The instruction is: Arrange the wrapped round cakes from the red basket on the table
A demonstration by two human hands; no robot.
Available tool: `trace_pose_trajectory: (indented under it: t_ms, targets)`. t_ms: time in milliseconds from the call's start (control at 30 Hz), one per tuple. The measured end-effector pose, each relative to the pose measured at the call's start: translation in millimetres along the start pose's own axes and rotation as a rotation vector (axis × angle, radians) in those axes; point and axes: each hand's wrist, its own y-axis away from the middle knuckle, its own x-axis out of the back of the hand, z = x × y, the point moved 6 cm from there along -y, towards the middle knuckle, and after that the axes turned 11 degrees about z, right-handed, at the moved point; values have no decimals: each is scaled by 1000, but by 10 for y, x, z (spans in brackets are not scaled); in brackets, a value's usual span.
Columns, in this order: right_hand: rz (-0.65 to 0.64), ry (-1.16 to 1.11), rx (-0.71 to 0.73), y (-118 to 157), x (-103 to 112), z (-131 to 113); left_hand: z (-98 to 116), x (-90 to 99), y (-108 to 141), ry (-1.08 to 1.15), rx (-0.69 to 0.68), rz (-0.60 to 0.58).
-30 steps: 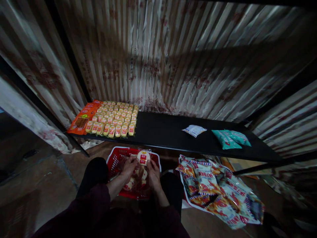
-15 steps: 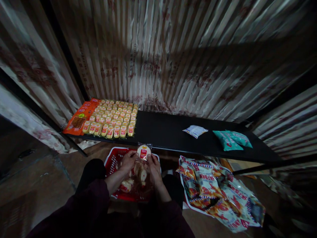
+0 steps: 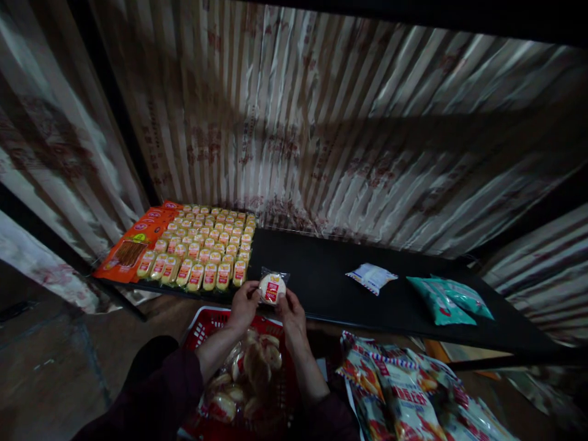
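A round, pale cake in a clear wrapper with a red label (image 3: 272,288) is held up between both hands at the front edge of the black shelf (image 3: 303,275). My left hand (image 3: 243,304) pinches the wrapper on its left side. On the right side my right hand (image 3: 291,312) grips it, thumb near the label. Below my forearms stands a red basket (image 3: 202,324) holding several similar wrapped cakes (image 3: 257,361). Left of the held cake, rows of small oblong wrapped cakes (image 3: 202,251) cover that end of the shelf.
At the shelf's left end lies an orange snack packet (image 3: 138,239). Farther right are a white packet (image 3: 371,277) and two teal packets (image 3: 441,300). A second basket, heaped with red-and-white bags (image 3: 404,392), stands at lower right. Dark posts and a striped curtain (image 3: 294,122) enclose the shelf.
Both hands have moved forward with the wrapped cake, from above the basket to the shelf's front edge. The head view has shifted, so the shelf sits lower and closer.
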Motion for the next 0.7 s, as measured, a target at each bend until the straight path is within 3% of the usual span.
trace_pose_trajectory:
  t_ms: [267, 533, 700]
  targets:
    - [52, 77, 8, -314, -46, 10, 76, -173, -145, 35, -64, 82]
    - [72, 177, 125, -635, -136, -21, -25, -363, -350, -1, -52, 97]
    - [74, 266, 159, -790, -238, -57, 31, -472, -483, -276, -194, 86]
